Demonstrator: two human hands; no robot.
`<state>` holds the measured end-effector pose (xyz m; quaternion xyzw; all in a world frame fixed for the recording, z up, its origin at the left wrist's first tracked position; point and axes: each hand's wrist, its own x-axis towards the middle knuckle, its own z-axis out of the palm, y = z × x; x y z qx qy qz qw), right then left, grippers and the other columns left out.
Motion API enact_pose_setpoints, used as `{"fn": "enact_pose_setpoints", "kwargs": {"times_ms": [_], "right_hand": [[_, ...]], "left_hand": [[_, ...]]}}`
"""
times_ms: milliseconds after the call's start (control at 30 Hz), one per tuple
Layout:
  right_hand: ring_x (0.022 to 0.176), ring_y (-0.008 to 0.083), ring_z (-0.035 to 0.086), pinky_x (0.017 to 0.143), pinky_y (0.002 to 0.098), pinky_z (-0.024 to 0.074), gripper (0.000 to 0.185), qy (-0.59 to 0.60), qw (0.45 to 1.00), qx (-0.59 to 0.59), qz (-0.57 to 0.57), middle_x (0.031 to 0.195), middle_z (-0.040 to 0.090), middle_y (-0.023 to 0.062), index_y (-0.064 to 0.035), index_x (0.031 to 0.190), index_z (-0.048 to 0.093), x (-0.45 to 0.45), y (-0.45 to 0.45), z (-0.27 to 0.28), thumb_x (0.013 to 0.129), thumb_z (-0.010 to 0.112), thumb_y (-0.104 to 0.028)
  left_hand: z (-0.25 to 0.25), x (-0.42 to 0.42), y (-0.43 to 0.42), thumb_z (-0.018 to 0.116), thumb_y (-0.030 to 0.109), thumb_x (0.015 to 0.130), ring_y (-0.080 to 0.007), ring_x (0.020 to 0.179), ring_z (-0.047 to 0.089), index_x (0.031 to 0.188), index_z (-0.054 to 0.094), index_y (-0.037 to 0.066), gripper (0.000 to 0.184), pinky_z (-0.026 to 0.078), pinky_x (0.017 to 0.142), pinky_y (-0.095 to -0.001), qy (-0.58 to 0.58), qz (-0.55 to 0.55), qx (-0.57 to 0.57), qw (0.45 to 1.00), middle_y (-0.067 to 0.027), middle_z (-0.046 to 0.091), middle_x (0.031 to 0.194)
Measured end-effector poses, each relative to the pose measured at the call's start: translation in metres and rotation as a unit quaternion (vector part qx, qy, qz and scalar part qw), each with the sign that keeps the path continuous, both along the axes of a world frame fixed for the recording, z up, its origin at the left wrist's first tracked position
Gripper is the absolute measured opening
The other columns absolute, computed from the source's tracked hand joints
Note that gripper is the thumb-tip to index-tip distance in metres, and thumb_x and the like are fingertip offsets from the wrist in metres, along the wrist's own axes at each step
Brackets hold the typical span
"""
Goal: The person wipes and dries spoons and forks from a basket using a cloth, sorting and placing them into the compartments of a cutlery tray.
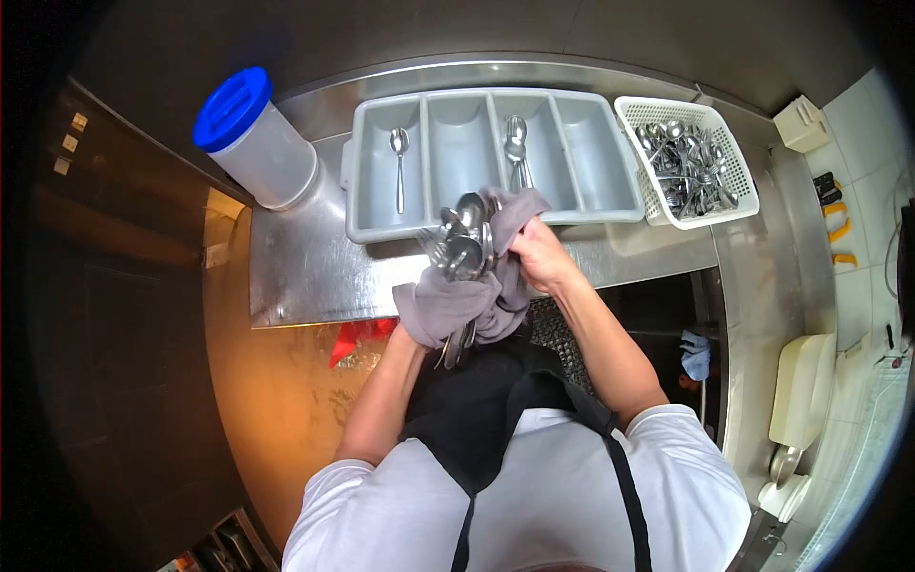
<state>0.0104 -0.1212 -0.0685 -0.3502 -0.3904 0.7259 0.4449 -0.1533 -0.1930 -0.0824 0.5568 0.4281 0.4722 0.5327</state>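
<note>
My left hand (416, 336) is mostly covered by a grey-purple cloth (456, 297) and is closed around a bunch of cutlery (466, 250). Spoon bowls and fork tines stick up from the cloth, and handles poke out below. On the other side, my right hand (541, 254) grips a fold of the same cloth against the bunch; its fingertips are hidden. Just beyond the hands stands a grey cutlery tray (367, 232) with long compartments. A single spoon (399, 164) lies in the leftmost compartment, and several spoons (516, 143) lie in the third.
Right of the tray, a white perforated basket (699, 217) holds a heap of cutlery (688, 164). A translucent container (265, 157) with a blue lid stands at the left. Everything rests on a steel counter (315, 279). A blue cloth (696, 355) hangs below, at right.
</note>
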Motion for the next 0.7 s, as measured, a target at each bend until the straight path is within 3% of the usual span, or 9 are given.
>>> {"fn": "enact_pose_setpoints", "kwargs": {"times_ms": [33, 67, 100, 200, 233, 267, 333, 600, 700], "right_hand": [[0.110, 0.0178, 0.053, 0.093, 0.0314, 0.0443, 0.045, 0.012, 1.000, 0.023, 0.001, 0.120, 0.055, 0.0117, 0.0036, 0.128, 0.042, 0.002, 0.006, -0.007, 0.084, 0.051, -0.002], [0.114, 0.0172, 0.051, 0.096, 0.0316, 0.0424, 0.051, 0.023, 0.999, 0.048, 0.002, 0.126, 0.052, 0.0112, 0.0038, 0.132, 0.039, 0.001, 0.011, -0.005, 0.082, 0.053, 0.000], [0.102, 0.0149, 0.055, 0.092, 0.0282, 0.0428, 0.033, 0.008, 0.995, 0.096, -0.030, 0.111, 0.059, 0.0069, 0.0027, 0.116, 0.053, -0.003, 0.012, -0.003, 0.083, 0.052, 0.000], [0.091, 0.0148, 0.058, 0.084, 0.0286, 0.0460, 0.024, -0.247, 0.926, 0.282, -0.049, 0.097, 0.063, 0.0065, 0.0026, 0.105, 0.060, 0.005, 0.025, -0.011, 0.084, 0.049, 0.000], [0.079, 0.0158, 0.062, 0.073, 0.0306, 0.0486, 0.019, -0.288, 0.909, 0.284, -0.101, 0.080, 0.065, 0.0076, 0.0019, 0.091, 0.065, 0.002, 0.027, -0.013, 0.083, 0.047, -0.001], [0.078, 0.0215, 0.062, 0.072, 0.0331, 0.0489, 0.017, -0.310, 0.899, 0.285, -0.119, 0.080, 0.065, 0.0104, 0.0005, 0.088, 0.065, 0.003, 0.029, -0.013, 0.082, 0.049, -0.001], [0.076, 0.0328, 0.064, 0.069, 0.0383, 0.0495, 0.013, -0.351, 0.877, 0.292, -0.151, 0.079, 0.064, 0.0161, -0.0022, 0.084, 0.065, 0.002, 0.033, -0.008, 0.080, 0.052, -0.002], [0.079, 0.0392, 0.062, 0.068, 0.0428, 0.0493, 0.011, -0.430, 0.814, 0.376, -0.105, 0.082, 0.064, 0.0190, -0.0026, 0.081, 0.064, 0.014, 0.039, 0.037, 0.079, 0.055, -0.007], [0.077, 0.0371, 0.064, 0.067, 0.0406, 0.0500, 0.013, -0.452, 0.801, 0.381, -0.100, 0.079, 0.064, 0.0196, -0.0011, 0.083, 0.064, 0.016, 0.042, 0.040, 0.077, 0.055, -0.009]], "left_hand": [[-0.004, 0.000, -0.002, 0.065, -0.005, 0.081, -0.0108, 0.086, 0.061, 0.117, 0.051, 0.000, 0.039, 0.053, 0.077, -0.0232, -0.159, -0.013, -0.130, 0.979, -0.0058, 0.063, 0.100], [-0.019, -0.001, -0.002, 0.065, -0.004, 0.081, -0.0107, 0.086, 0.061, 0.116, 0.052, 0.000, 0.039, 0.053, 0.077, -0.0239, -0.147, -0.023, -0.128, 0.981, -0.0059, 0.063, 0.101], [-0.043, -0.002, -0.002, 0.066, -0.004, 0.081, -0.0107, 0.086, 0.061, 0.116, 0.052, 0.001, 0.038, 0.053, 0.077, -0.0245, -0.135, -0.034, -0.126, 0.982, -0.0060, 0.063, 0.102], [-0.030, 0.004, -0.006, 0.064, -0.002, 0.082, -0.0114, 0.091, 0.060, 0.118, 0.049, 0.001, 0.039, 0.051, 0.080, -0.0266, -0.212, -0.051, -0.174, 0.960, -0.0059, 0.061, 0.104], [0.003, 0.005, -0.011, 0.063, -0.002, 0.083, -0.0117, 0.093, 0.060, 0.119, 0.048, 0.000, 0.039, 0.051, 0.081, -0.0268, -0.132, -0.055, -0.166, 0.976, -0.0059, 0.061, 0.104], [0.008, 0.006, -0.015, 0.060, -0.001, 0.085, -0.0124, 0.096, 0.059, 0.124, 0.045, 0.000, 0.041, 0.050, 0.083, -0.0261, 0.009, -0.034, -0.061, 0.998, -0.0065, 0.061, 0.107], [0.018, 0.006, -0.020, 0.056, 0.000, 0.088, -0.0131, 0.099, 0.059, 0.128, 0.042, -0.001, 0.043, 0.050, 0.085, -0.0254, 0.230, 0.030, 0.082, 0.969, -0.0072, 0.061, 0.110], [-0.006, 0.001, -0.020, 0.057, -0.001, 0.087, -0.0136, 0.097, 0.060, 0.125, 0.045, -0.002, 0.040, 0.050, 0.084, -0.0251, 0.086, -0.010, -0.027, 0.996, -0.0075, 0.061, 0.108], [-0.011, 0.003, -0.022, 0.058, -0.001, 0.087, -0.0138, 0.097, 0.060, 0.124, 0.045, -0.003, 0.040, 0.050, 0.084, -0.0250, 0.055, -0.009, -0.051, 0.997, -0.0076, 0.062, 0.108]]}}
